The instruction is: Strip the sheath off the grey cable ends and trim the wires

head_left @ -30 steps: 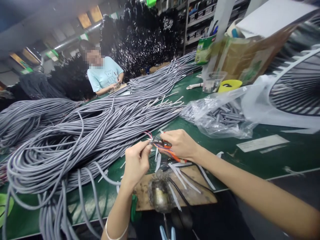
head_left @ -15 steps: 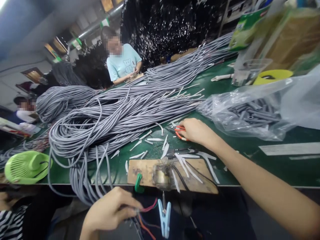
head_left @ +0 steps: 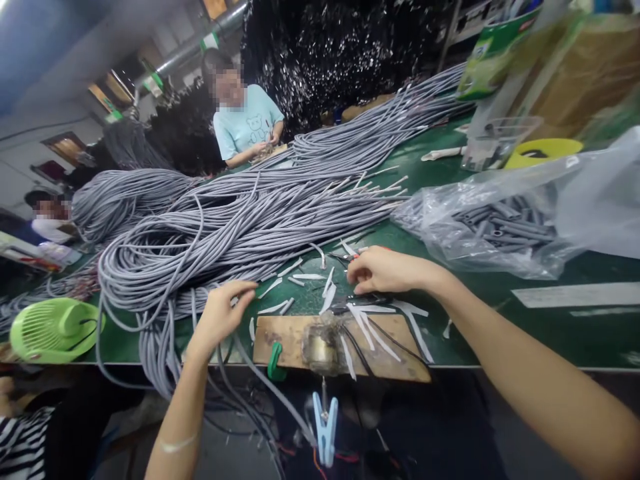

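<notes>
My left hand (head_left: 223, 313) is over the table's front part beside the grey cables (head_left: 240, 227), thumb and fingers apart, with nothing visible in it. My right hand (head_left: 377, 270) hovers with loosely curled, parted fingers among the tools. Just behind its fingers lie orange-handled pliers (head_left: 354, 253), partly hidden by the hand. A dark tool (head_left: 363, 301) lies just below its fingertips. In front, a motor-like device (head_left: 321, 350) is mounted on a wooden board (head_left: 395, 333). A light blue clothespin (head_left: 325, 430) hangs from its shaft. Grey cable ends with coloured wires (head_left: 317, 460) dangle beside the clothespin.
White strips (head_left: 309, 276) litter the green table (head_left: 480, 333). A clear bag of grey tube pieces (head_left: 510, 227) lies to the right, a yellow roll (head_left: 545, 152) behind it. A green fan (head_left: 55, 333) sits at left. A co-worker in a light blue shirt (head_left: 250, 123) works across the table.
My left hand has let go of the coloured wire ends and moved up over the table. My right hand has come off the orange-handled pliers and shifted slightly nearer.
</notes>
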Motion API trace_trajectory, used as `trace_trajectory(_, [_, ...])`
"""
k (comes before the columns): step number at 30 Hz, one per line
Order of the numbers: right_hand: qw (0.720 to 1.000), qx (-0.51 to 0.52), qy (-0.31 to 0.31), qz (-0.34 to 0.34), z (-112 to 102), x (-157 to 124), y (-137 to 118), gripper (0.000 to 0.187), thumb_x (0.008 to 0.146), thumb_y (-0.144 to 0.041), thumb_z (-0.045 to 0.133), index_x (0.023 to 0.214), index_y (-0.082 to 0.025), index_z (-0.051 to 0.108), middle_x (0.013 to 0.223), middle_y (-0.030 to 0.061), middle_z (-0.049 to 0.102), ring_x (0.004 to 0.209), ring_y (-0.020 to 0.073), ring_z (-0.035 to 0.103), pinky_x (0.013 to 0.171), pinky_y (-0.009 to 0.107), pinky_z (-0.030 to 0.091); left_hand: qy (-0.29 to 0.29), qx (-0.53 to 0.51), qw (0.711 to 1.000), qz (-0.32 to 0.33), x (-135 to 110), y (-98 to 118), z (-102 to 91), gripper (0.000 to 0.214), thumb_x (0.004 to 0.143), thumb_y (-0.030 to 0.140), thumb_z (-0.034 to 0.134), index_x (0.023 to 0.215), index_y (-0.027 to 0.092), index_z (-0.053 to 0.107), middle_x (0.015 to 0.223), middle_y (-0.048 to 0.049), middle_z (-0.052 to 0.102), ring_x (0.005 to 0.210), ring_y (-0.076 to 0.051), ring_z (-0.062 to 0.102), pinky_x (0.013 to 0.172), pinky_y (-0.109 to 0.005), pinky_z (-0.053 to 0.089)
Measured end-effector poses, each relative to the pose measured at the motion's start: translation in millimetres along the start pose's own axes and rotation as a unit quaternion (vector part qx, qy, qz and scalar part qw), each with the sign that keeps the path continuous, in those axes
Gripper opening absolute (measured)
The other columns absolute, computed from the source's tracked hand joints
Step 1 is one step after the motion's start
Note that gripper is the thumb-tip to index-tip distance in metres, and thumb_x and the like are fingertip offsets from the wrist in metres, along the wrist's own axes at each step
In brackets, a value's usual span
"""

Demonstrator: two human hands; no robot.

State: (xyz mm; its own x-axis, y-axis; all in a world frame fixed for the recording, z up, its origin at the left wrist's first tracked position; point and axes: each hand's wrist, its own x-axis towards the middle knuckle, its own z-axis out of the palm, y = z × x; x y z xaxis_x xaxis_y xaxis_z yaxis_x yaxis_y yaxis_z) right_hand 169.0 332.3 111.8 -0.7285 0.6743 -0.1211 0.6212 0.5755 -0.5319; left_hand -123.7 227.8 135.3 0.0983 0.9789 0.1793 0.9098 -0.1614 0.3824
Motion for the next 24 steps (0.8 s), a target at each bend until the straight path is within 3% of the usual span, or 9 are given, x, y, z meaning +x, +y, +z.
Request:
trace_trajectory(5, [0.995, -0.054, 0.041, 0.071, -5.1, -1.1, -1.9, 0.010, 0.075, -0.018, 0.060, 0.074, -0.020, 0.070, 0.067, 0.0024, 0.067, 0.065, 0.0162, 0.060, 0.056, 0.023, 0.038, 0.032, 0.155, 0.987, 0.003, 58.2, -18.1, 28.3, 0.028, 0.081, 0.021, 0.053, 0.107, 0.016, 0.061, 0.112, -0.0117, 0.060, 0.107, -0.024, 0.054, 0.096, -0.038, 0.040])
trace_trajectory(8, [0.990, -0.075, 0.044, 0.111, -9.0, -2.1, -1.1, 0.012, 0.079, -0.021, 0.058, 0.077, -0.021, 0.071, 0.069, 0.0032, 0.068, 0.069, 0.0179, 0.063, 0.055, 0.024, 0.036, 0.025, 0.184, 0.983, -0.001, 68.6, -12.2, 37.4, 0.023, 0.083, 0.027, 0.052, 0.102, 0.015, 0.060, 0.105, -0.0132, 0.059, 0.099, -0.028, 0.053, 0.086, -0.042, 0.043])
trace_trajectory(13, [0.983, -0.120, 0.061, 0.125, -12.1, -4.2, 4.4, 0.016, 0.080, -0.022, 0.056, 0.087, -0.021, 0.072, 0.084, 0.0071, 0.071, 0.081, 0.0222, 0.065, 0.059, 0.025, 0.039, -0.012, 0.330, 0.944, -0.011, 70.0, 0.8, 45.9, 0.021, 0.085, 0.033, 0.052, 0.092, 0.014, 0.057, 0.095, -0.0147, 0.059, 0.094, -0.032, 0.052, 0.076, -0.040, 0.041])
trace_trajectory(15, [0.986, -0.111, 0.059, 0.110, -12.1, -5.2, 4.3, 0.016, 0.080, -0.021, 0.057, 0.087, -0.021, 0.072, 0.083, 0.0068, 0.071, 0.082, 0.0222, 0.066, 0.060, 0.025, 0.040, 0.005, 0.325, 0.946, 0.007, 69.8, 0.2, 46.8, 0.017, 0.086, 0.031, 0.050, 0.087, 0.016, 0.057, 0.090, -0.0129, 0.060, 0.092, -0.031, 0.053, 0.074, -0.037, 0.039])
trace_trajectory(20, [0.989, -0.111, 0.060, 0.073, -5.1, -1.9, -4.1, 0.017, 0.080, -0.020, 0.058, 0.089, -0.021, 0.072, 0.087, 0.0069, 0.071, 0.085, 0.0232, 0.066, 0.066, 0.026, 0.044, 0.173, 0.235, 0.956, -0.033, 71.7, -10.4, 32.4, 0.023, 0.093, 0.025, 0.033, 0.081, 0.016, 0.051, 0.072, -0.0074, 0.057, 0.070, -0.022, 0.055, 0.065, -0.031, 0.037])
trace_trajectory(22, [0.984, -0.134, 0.079, 0.091, 0.9, 2.5, -7.9, 0.021, 0.083, -0.022, 0.053, 0.094, -0.017, 0.070, 0.093, 0.0118, 0.070, 0.092, 0.0274, 0.065, 0.070, 0.030, 0.046, 0.177, 0.202, 0.963, -0.018, 73.1, -11.7, 28.7, 0.024, 0.093, 0.026, 0.032, 0.082, 0.015, 0.050, 0.067, -0.0050, 0.056, 0.064, -0.019, 0.053, 0.064, -0.030, 0.037])
trace_trajectory(24, [0.980, -0.143, 0.088, 0.105, 6.9, 6.6, -10.8, 0.025, 0.084, -0.021, 0.050, 0.099, -0.013, 0.068, 0.096, 0.0161, 0.069, 0.096, 0.0299, 0.064, 0.072, 0.032, 0.047, 0.139, 0.167, 0.975, 0.033, 73.7, -9.3, 32.9, 0.019, 0.090, 0.028, 0.040, 0.082, 0.016, 0.052, 0.070, -0.0038, 0.058, 0.068, -0.018, 0.054, 0.066, -0.029, 0.038])
